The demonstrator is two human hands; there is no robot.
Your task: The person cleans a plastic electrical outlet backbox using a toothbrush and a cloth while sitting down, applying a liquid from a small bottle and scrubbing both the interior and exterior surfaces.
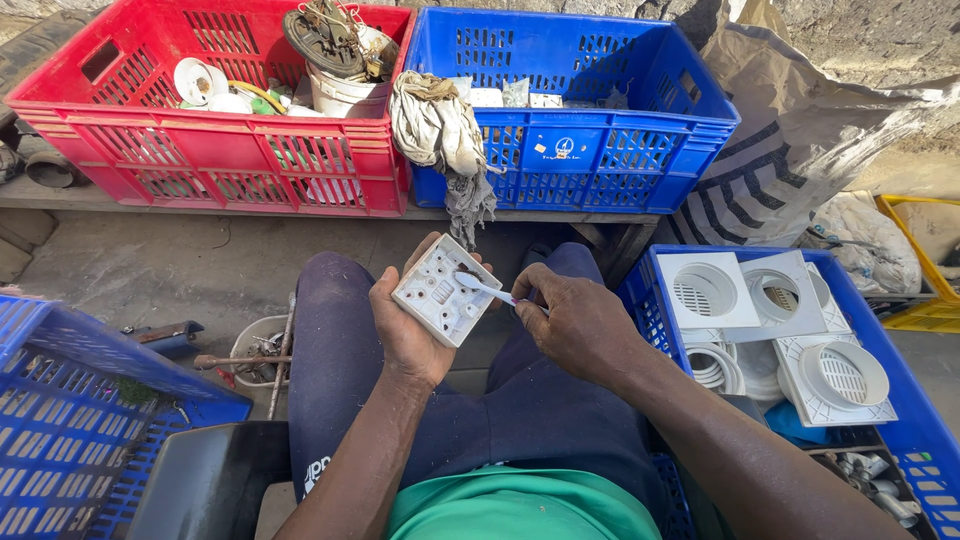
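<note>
We've got the left hand (405, 325) clamped on a white socket plate (446, 291) over our lap, right hand (575, 320) pinching a small white brush (484, 288) against it, red crate (210, 105) and blue crate (575, 105) ahead, vent-cover crate (900, 350) right.

A small white label (565, 147) is printed on the front wall of the blue crate (640, 160) at top centre; it is a round mark with short lines beside it. To the right of that crate leans a large sack (800, 150), a soft grey-white package with dark stripes across its lower part. Behind it, further right, lies a crumpled white bag (865, 240) beside a yellow crate (925, 250). No signs or screens show.
</note>
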